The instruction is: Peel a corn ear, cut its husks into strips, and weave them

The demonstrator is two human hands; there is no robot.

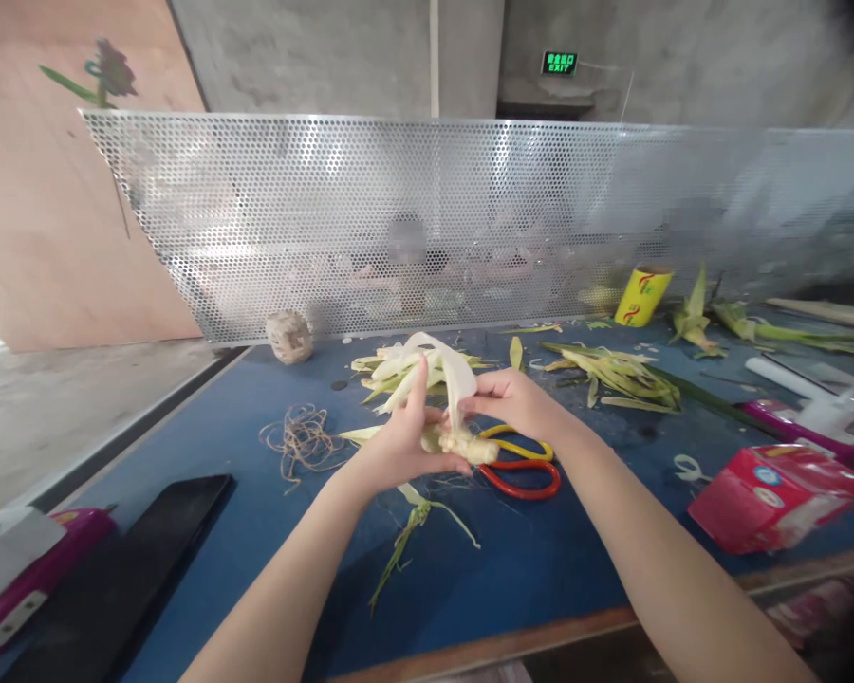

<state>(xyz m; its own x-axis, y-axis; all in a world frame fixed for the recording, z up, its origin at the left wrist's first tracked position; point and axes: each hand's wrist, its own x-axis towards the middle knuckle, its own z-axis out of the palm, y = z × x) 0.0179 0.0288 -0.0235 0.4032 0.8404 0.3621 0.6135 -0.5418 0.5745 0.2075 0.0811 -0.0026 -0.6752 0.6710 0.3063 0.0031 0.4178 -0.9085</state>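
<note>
My left hand is closed around a pale, stubby bundle of corn husk, its thumb raised. With its fingertips, my right hand pinches a broad whitish corn husk strip that arches up over the bundle. Just beyond, a heap of corn husks lies on the blue table. Scissors with one yellow and one red handle rest under and beside the bundle; their blades are hidden. A tangle of twine sits left of my left hand. Nearer me lies a green-tipped husk scrap.
A perforated metal screen borders the table's far side. More husks, a yellow roll and a red package are to the right. At left lie a black flat object and a purple device; a woven ball stands farther back.
</note>
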